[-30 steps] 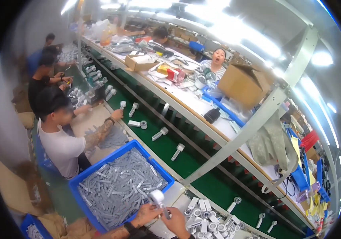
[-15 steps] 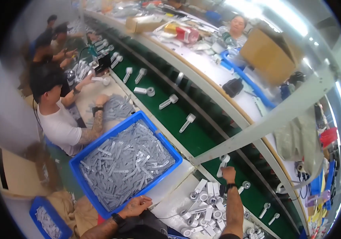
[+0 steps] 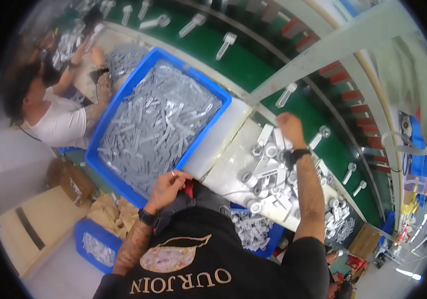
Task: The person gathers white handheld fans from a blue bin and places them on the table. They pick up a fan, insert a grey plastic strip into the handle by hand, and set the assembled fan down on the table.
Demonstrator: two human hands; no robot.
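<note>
My right hand (image 3: pixel 292 130) hovers beside the conveyor, fingers loosely bent and nothing seen in them. Just beyond it, apart from the fingers, a white handle-shaped part with a round head (image 3: pixel 287 95) lies on the green belt (image 3: pixel 253 67). Below my right wrist is a pile of similar white parts (image 3: pixel 268 172) on the white table. My left hand (image 3: pixel 167 190) is near my waist by the close corner of a blue tub (image 3: pixel 206 145). Its fingers are curled together, and whatever may be between them is hidden. Flat grey strips (image 3: pixel 156 117) fill the tub.
A pale metal post (image 3: pixel 318 55) slants over the belt. At left, a co-worker in a white shirt (image 3: pixel 56 119) holds a white part. Smaller blue bins (image 3: pixel 86 249) stand low at left and under the table. More white parts (image 3: pixel 350 172) lie along the belt.
My right hand has let go of the white part, which now lies on the belt, and drawn back toward the pile. My left hand's fingers have curled. The view has tilted downward.
</note>
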